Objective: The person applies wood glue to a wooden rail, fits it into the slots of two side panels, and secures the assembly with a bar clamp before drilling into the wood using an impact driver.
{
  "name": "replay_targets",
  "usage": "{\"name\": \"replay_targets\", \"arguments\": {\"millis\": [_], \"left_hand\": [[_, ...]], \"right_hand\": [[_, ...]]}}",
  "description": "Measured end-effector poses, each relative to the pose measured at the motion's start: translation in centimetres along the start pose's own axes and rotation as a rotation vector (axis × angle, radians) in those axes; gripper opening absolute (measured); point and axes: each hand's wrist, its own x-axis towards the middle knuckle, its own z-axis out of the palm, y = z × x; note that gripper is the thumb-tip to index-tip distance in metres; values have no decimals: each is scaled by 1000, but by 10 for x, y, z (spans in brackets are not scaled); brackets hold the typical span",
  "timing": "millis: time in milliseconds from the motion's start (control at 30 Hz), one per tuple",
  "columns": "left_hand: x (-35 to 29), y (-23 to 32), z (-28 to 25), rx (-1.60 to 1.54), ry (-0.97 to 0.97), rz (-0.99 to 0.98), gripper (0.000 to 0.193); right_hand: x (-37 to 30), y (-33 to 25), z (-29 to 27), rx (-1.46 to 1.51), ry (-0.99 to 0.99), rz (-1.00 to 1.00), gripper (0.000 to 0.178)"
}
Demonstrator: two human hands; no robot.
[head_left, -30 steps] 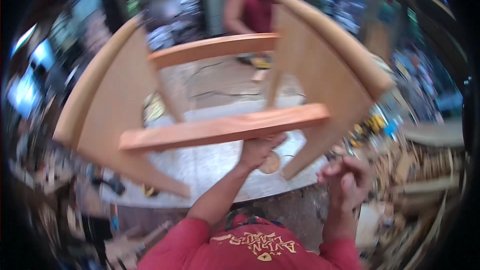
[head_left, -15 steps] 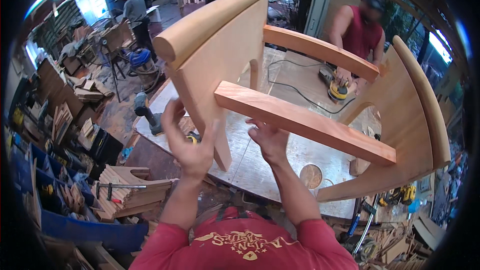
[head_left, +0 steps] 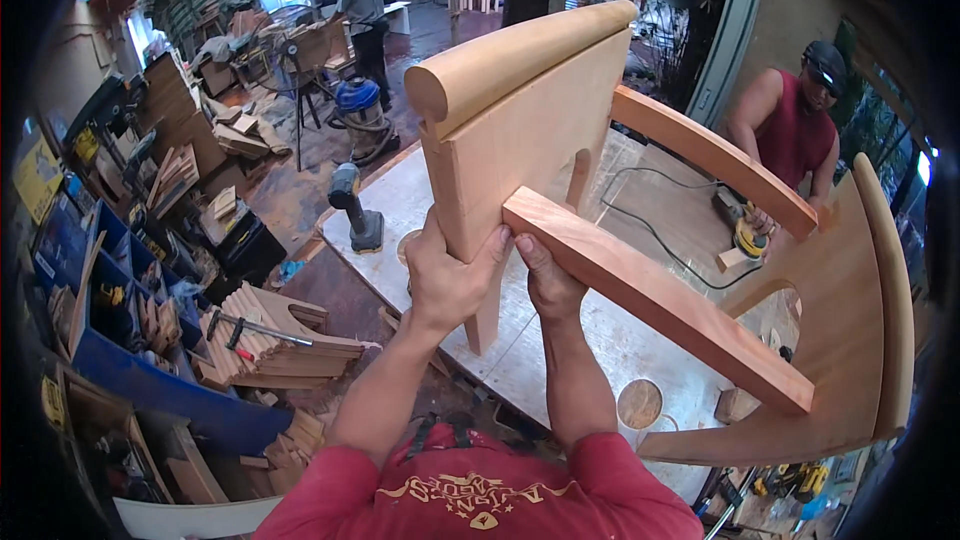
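Observation:
A wooden furniture frame stands on the worktable [head_left: 395,220]: a left end panel [head_left: 545,105] and a right end panel [head_left: 850,280], both with rounded tops, joined by a near rail [head_left: 660,295] and a far rail [head_left: 715,150]. My left hand [head_left: 447,275] is closed around the left panel's near upright, thumb on its inner face. Gripping the near rail's end close to that joint, my right hand [head_left: 556,285] has its thumb up on the rail; its other fingers are mostly hidden. Both thumbs are close together at the joint.
A cordless drill [head_left: 355,210] stands at the table's left edge. Across the table a co-worker [head_left: 790,130] holds a corded yellow sander [head_left: 748,238] near a small wood block. Shaped wooden pieces with a clamp [head_left: 262,330] and a blue bin [head_left: 170,390] lie left.
My left hand has gone from spread beside the panel to wrapped around its upright. My right hand has risen from below onto the near rail's end. The view has turned left.

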Motion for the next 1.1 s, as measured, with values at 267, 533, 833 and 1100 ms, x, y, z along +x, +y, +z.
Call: {"name": "replay_targets", "arguments": {"millis": [267, 533, 833, 1100], "left_hand": [[-1, 3, 0, 18, 11, -30, 36], [-3, 7, 7, -3, 37, -54, 35], [-3, 8, 9, -11, 75, -65, 31], [-4, 9, 12, -37, 87, -80, 31]], "right_hand": [[7, 7, -6, -119, -105, -125, 26], [5, 2, -9, -136, -72, -80, 29], [7, 3, -11, -159, -122, -102, 27], [4, 3, -9, -136, -90, -75, 28]]}}
